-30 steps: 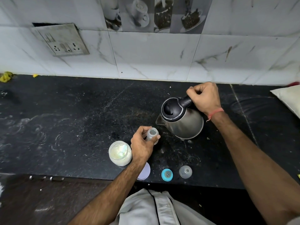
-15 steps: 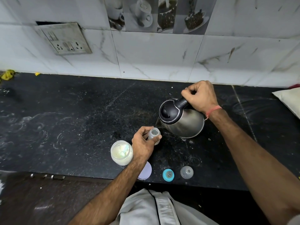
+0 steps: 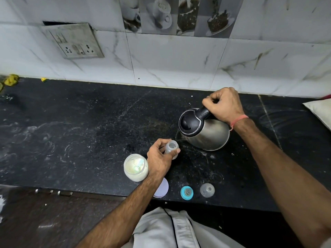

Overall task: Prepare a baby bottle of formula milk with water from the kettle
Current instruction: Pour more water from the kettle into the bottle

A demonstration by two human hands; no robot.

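right hand [image 3: 224,104]: grip clenched on kettle [image 3: 204,130] handle, kettle tilted, spout just beside bottle mouth
left hand [image 3: 161,158]: grip grasping baby bottle [image 3: 171,146], upright on table [image 3: 80,122]
formula jar [image 3: 136,167]: open, beside left hand
teat ring [image 3: 186,192], cap [image 3: 207,189]: near front edge

Dim, even indoor light, soft glare on the steel kettle [image 3: 207,135], wide-angle bending at the edges

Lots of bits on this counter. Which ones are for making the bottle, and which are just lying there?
For the job:
small clear baby bottle
steel kettle with black lid
open jar of white powder
teal teat ring
clear dome cap
pale round lid

Lying about:
yellow scraps
white cushion
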